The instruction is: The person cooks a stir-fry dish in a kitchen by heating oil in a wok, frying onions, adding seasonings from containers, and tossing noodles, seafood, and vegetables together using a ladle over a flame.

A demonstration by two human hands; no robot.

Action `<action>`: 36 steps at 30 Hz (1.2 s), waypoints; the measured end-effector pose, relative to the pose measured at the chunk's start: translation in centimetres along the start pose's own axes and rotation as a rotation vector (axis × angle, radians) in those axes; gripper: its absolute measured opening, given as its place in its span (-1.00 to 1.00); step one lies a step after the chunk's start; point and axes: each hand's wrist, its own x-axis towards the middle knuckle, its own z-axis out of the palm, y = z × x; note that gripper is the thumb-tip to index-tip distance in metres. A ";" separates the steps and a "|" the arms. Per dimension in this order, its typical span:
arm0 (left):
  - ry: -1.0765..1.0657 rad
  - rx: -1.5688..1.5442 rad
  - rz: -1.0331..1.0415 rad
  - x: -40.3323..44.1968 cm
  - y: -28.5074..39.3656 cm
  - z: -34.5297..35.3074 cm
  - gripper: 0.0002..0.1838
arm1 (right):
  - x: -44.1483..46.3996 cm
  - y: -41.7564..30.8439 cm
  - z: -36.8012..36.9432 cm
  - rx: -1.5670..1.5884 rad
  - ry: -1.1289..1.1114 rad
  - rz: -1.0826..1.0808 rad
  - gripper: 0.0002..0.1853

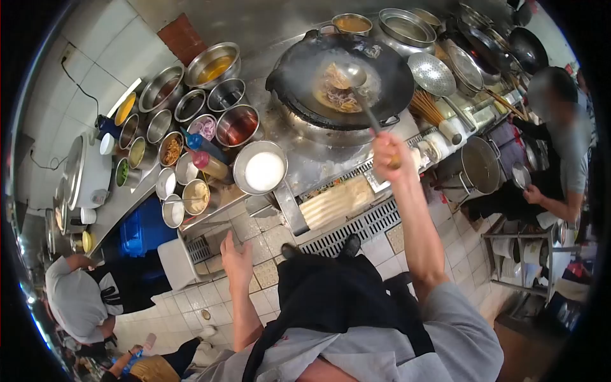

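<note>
My right hand [388, 158] is wrapped round the handle of a long metal ladle [358, 77]. The ladle's bowl is down in a large black wok [289, 79], among the sliced food [340, 99] at its middle. Haze hangs over the wok. My left hand [237, 260] hangs in the air left of my apron, fingers apart and nothing in it. Nearest to it on the counter are a steel bowl of white powder or liquid [264, 170] and a small tub with a spoon [196, 195].
At left stand several steel bowls, including one with red liquid [238, 124], and squeeze bottles [210, 164]. A perforated skimmer [433, 75] lies right of the wok. A co-worker [560, 140] stands at right; another person [79, 296] is at lower left. A floor drain grate [363, 226] runs before the stove.
</note>
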 end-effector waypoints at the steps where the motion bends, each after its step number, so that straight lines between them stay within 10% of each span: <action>1: 0.053 0.023 0.048 0.3 0.2 0.4 -0.33 | 0.1 0.6 -0.1 -0.015 0.026 0.023 -0.79; 5: 0.237 0.096 0.262 3.4 -1.5 2.2 -0.29 | -1.4 -6.2 -1.8 -0.290 -0.054 0.215 -0.88; 7: 0.109 -0.284 0.091 6.3 -1.0 3.0 -0.27 | -1.3 -2.1 2.2 -0.621 0.401 -0.210 -0.91; 17: 0.622 -0.586 0.155 21.2 0.4 7.1 -0.17 | -1.7 0.0 2.1 -1.245 0.608 -0.337 -0.61; 23: 0.635 -0.459 0.163 22.7 1.9 7.0 -0.56 | -4.8 -3.0 5.1 -0.921 0.570 -0.241 -0.54; 26: 0.708 -0.450 0.158 22.5 1.3 6.8 -0.54 | -2.8 -2.8 2.3 -1.398 0.587 -0.343 -0.33; 31: 0.826 -0.687 0.247 19.7 5.5 2.6 -0.49 | -5.9 -4.6 5.0 -0.884 0.494 -0.189 -0.33; 36: 0.720 -0.802 0.419 16.8 14.3 1.6 -0.44 | -5.4 -6.9 0.7 -1.463 0.510 -0.285 -0.32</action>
